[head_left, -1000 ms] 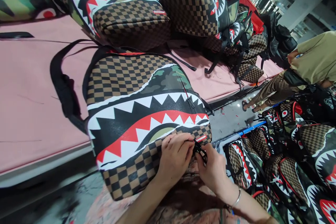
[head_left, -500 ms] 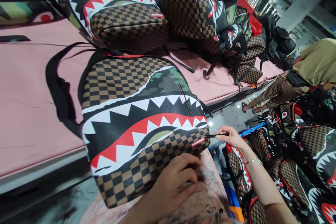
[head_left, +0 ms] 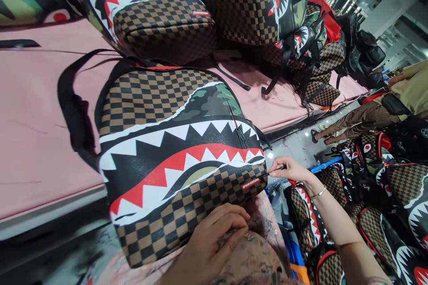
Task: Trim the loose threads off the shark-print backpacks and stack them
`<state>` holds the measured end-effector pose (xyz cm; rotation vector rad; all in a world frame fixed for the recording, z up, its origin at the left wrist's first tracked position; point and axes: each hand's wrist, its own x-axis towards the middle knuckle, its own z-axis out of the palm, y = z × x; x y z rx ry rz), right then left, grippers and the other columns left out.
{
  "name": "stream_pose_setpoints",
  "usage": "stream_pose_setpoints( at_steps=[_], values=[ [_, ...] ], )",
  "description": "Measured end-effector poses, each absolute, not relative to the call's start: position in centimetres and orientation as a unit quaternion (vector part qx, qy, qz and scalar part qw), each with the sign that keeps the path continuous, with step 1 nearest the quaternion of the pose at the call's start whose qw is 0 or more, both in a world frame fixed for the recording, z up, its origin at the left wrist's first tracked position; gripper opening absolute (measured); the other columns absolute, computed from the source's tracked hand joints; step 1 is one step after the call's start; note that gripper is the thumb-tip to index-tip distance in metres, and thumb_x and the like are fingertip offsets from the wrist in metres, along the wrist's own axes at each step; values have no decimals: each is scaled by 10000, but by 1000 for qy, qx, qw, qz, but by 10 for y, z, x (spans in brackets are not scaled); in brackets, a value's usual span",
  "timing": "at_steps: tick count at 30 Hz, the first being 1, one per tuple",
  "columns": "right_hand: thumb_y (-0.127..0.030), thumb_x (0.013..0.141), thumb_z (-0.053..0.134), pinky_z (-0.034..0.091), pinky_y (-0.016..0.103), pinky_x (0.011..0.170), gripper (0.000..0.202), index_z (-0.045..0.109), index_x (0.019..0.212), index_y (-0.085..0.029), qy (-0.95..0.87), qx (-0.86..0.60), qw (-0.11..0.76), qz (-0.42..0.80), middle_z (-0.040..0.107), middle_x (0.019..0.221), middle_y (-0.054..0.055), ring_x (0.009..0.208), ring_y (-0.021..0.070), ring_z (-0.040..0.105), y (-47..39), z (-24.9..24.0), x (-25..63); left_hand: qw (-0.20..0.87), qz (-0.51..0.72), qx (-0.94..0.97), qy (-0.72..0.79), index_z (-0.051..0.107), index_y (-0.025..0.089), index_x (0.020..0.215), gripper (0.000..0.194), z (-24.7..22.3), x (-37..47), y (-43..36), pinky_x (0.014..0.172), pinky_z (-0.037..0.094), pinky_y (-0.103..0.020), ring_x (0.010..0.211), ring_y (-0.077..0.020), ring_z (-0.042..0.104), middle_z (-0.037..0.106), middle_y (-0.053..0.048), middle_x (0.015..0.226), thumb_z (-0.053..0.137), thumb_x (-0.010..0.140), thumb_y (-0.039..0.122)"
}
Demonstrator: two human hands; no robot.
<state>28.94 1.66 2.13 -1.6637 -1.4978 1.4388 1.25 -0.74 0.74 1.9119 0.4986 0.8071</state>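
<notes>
A backpack [head_left: 150,98] with brown-and-black checks, camouflage and a shark-mouth print leans from the pink table toward my lap, its front facing me. My left hand [head_left: 217,236] lies against its lower edge, fingers bent but not closed around anything. Between the thumb and fingers of my right hand [head_left: 290,170] is a thin black pointed tool [head_left: 276,170], whose exact kind I cannot make out. Its tip is at the bag's lower right corner, just above a small red label [head_left: 250,184]. Dark loose threads [head_left: 239,136] lie across the print near the right side.
More shark-print backpacks [head_left: 163,22] stand along the back of the pink table [head_left: 30,142]. Further bags [head_left: 371,227] are piled low on the right, beside a blue bar [head_left: 326,164]. Another person [head_left: 374,113] stands beyond them at the right.
My right hand has shifted slightly left, bringing the tool closer to the bag's corner. The fingers of my left hand have drawn closer together and slid slightly down. The view has shifted a little.
</notes>
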Motion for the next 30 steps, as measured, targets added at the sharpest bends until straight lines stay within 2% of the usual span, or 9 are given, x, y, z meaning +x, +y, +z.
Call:
stream_pose_setpoints(
  at_steps=[5,9,16,30],
  values=[
    [-418,627,727,382,236,614,303,601,662,-145,-527,-608,256,535,574,619,-23,585,95,492,17,20,294,490,337,772,226,545,203,817,110,7,10,-6,718,475,-203,818,-123,594,616,-22,878,466,829,126],
    [-400,619,740,385,234,616,301,615,687,-136,-521,-601,238,557,590,647,-16,594,94,497,20,24,299,498,344,761,233,542,210,823,125,6,8,-5,705,469,-186,804,-109,590,609,-9,870,471,827,107],
    [-428,581,761,349,206,540,352,609,690,-130,-506,-577,204,608,572,608,-33,531,71,465,31,20,295,507,361,750,226,545,212,841,134,8,8,-7,701,474,-194,801,-114,588,609,-17,864,466,830,105],
    [-448,590,748,405,225,585,359,600,688,-136,-512,-581,213,596,621,657,-12,578,93,533,29,19,282,527,374,729,225,563,193,784,139,12,9,-9,664,483,-212,749,-129,592,623,-29,799,443,836,144]
  ],
)
